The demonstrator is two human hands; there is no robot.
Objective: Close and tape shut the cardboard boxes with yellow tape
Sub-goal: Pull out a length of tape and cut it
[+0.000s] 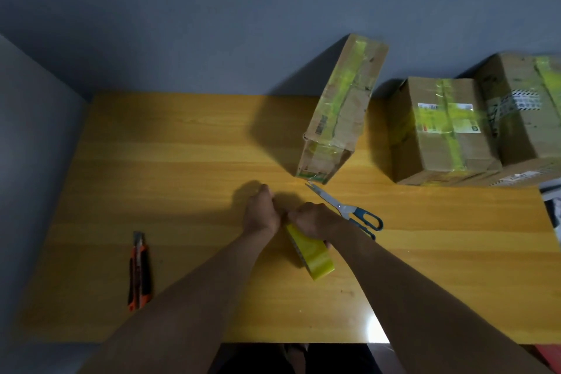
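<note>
A roll of yellow tape (311,253) stands on edge at the middle of the wooden table (182,179). My right hand (314,219) grips the top of the roll. My left hand (262,211) is curled right beside it, fingers meeting at the roll's top edge; what they pinch is hidden. A narrow cardboard box (340,109) with yellow tape along its top stands behind the hands. Two more taped boxes sit at the back right, a middle box (443,130) and a larger box (525,109).
Scissors (349,211) with blue handles lie just right of my right hand, blades pointing at the narrow box. An orange utility knife (139,272) lies at the front left. A grey wall runs behind the table.
</note>
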